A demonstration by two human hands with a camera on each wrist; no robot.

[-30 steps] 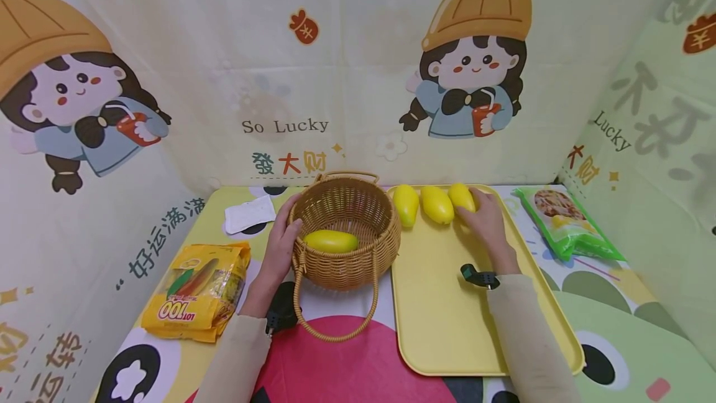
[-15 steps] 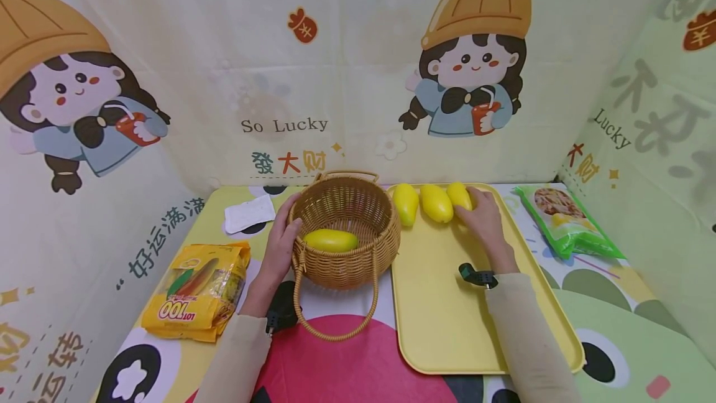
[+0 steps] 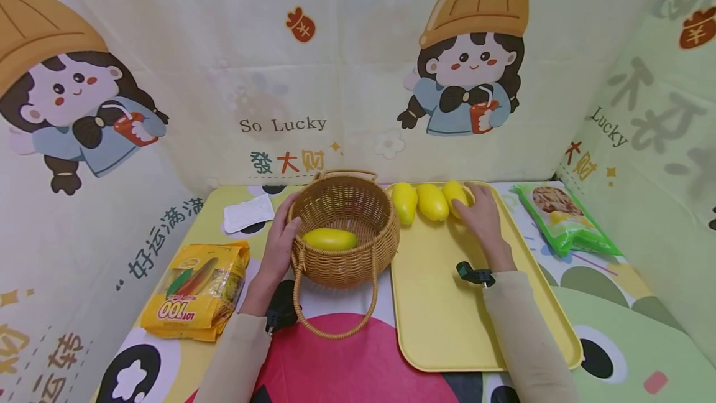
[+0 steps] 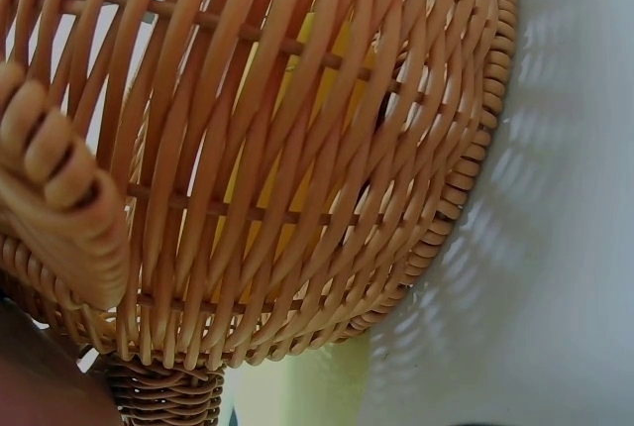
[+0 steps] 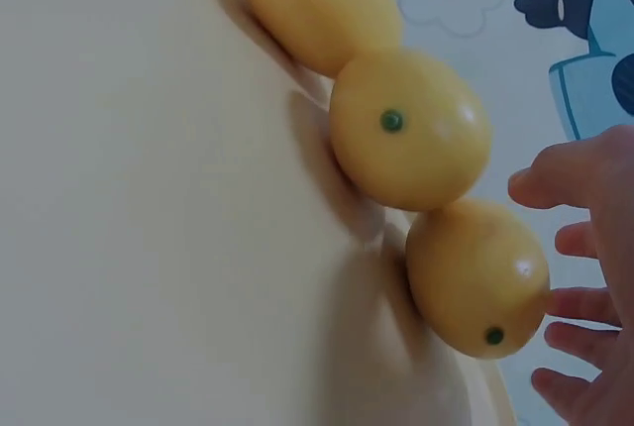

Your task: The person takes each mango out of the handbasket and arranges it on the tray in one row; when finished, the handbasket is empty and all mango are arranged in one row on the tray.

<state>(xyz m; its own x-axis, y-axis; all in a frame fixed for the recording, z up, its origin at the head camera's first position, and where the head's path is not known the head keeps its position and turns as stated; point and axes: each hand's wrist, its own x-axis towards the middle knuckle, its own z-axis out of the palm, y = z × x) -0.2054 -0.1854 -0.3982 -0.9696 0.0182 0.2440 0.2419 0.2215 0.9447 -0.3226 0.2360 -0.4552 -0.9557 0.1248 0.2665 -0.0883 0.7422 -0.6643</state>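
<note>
A round wicker basket [image 3: 341,269] stands in the middle of the head view, one handle hanging down its front. My left hand [image 3: 278,238] grips its left rim, thumb over the edge. Inside lies a yellow-green mango [image 3: 330,239]. Along the back of a yellow tray [image 3: 436,303] sit a left mango [image 3: 404,204], a middle mango [image 3: 432,203] and a right mango [image 3: 455,193], close together. My right hand [image 3: 483,216] touches the right mango from its right side. In the right wrist view, its thumb and fingers are spread, a fingertip meeting the right mango [image 5: 478,277].
Left of the basket lies a yellow LOT 100 snack bag [image 3: 196,291], with a white packet [image 3: 248,213] behind it. A green snack bag [image 3: 565,219] lies right of the tray. A patterned cloth backdrop [image 3: 358,79] rises behind the table.
My right hand has shifted slightly left with the right mango, which now sits nearer the middle one. The left hand and the basket hold still; the head view has drifted a little.
</note>
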